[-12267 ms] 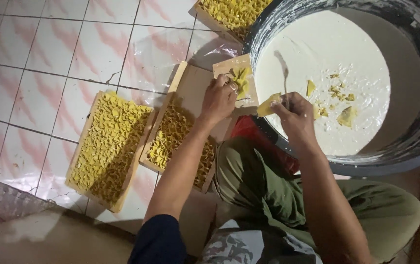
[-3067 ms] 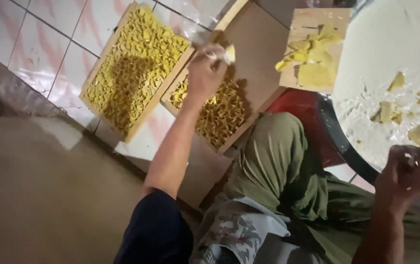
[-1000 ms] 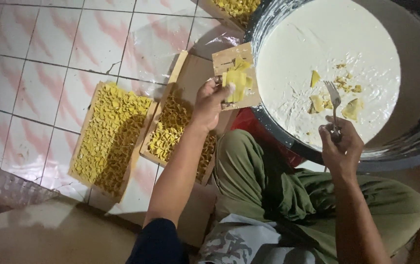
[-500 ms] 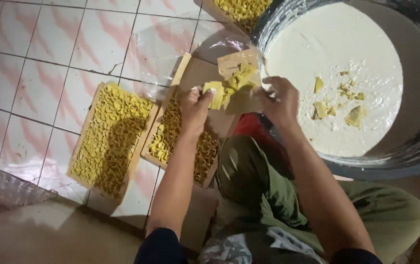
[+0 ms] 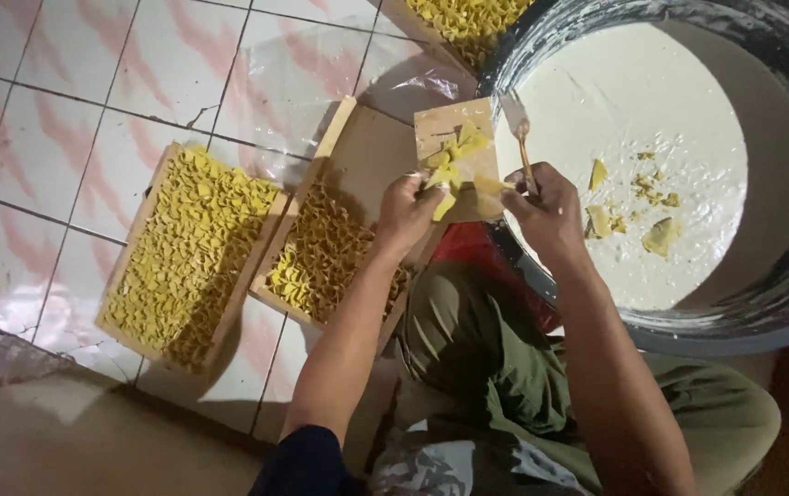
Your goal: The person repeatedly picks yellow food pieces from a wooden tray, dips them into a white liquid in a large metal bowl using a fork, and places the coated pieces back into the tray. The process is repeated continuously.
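We find both hands meeting just above centre of the view, over the small wooden board (image 5: 454, 147) that rests at the 9 o'clock edge of the large basin (image 5: 780, 276).

Left hand (image 5: 405, 213): fingers curled inward, closed on a yellow dough piece (image 5: 444, 202) at the board's lower edge. The grip is a pinch, thumb against forefingers, with little gap visible.

Right hand (image 5: 546, 209): clenched around the handle of a fork (image 5: 521, 138), whose tines point toward 12 o'clock over the basin rim. Its fingertips also touch a yellow strip (image 5: 489, 186) lying between the two hands. We cannot tell whether that strip is gripped or merely touched.

More yellow pieces (image 5: 457, 152) lie heaped on the board, at 12 o'clock from the left hand.

The basin holds white batter (image 5: 652, 119), with several yellow pieces floating (image 5: 661, 235) at 3 o'clock from the right hand.

At 8 o'clock from the hands, a partly filled wooden tray (image 5: 326, 257) of small yellow pieces sits on the tiled floor (image 5: 64, 119); a full tray (image 5: 194, 257) lies just beside it at 9 o'clock. A third tray (image 5: 468, 20) shows at the top edge, at 12 o'clock.

The person's knee in olive trousers (image 5: 495, 358) lies at 6 o'clock, below both forearms.
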